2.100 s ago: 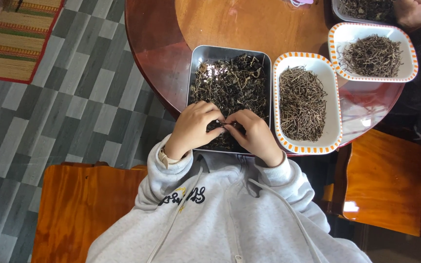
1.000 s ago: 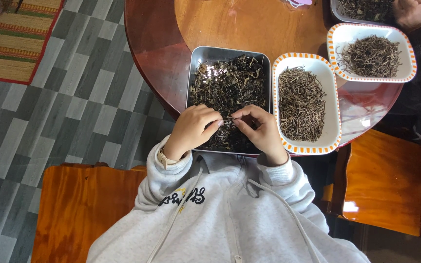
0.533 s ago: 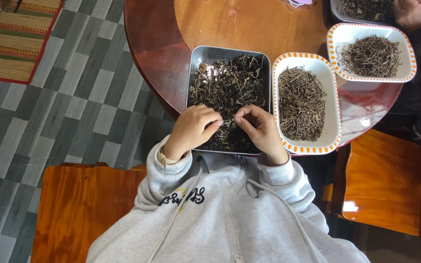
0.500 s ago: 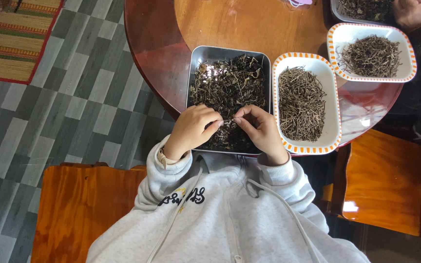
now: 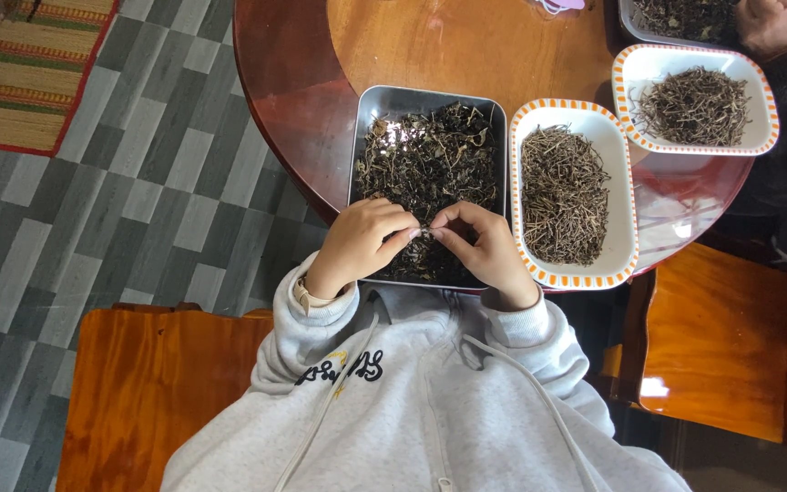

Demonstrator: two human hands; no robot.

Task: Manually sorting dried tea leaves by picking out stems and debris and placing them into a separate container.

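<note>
One broad round wooden table [image 5: 430, 46], glossy and reddish, carries everything here, and pulled close to its near edge sits a rectangular metal tray [image 5: 371, 109] heaped with dark, curly dried leaves [image 5: 430, 159] still on their stalks, right where both hands can get at it. Beside it, touching along the right, there's a white rectangular dish [image 5: 618, 196] with an orange-dashed rim, filled with thin, straight, brownish stems [image 5: 565, 193], handy, I'd say, for dropping pickings sideways. A second dish of the same kind [image 5: 758, 100] lies further right, nearer another person's hand [image 5: 776, 23] at the top corner. Now down to the action: the left hand [image 5: 357, 244] and the right hand [image 5: 483, 251] hover over the tray's near end, fingers curled in, thumb and forefinger of each pinched together on one tiny sprig [image 5: 426, 233] held between them, seemingly pulling it apart. A pale band sits on the left wrist, above grey fleecy sleeves.
</note>
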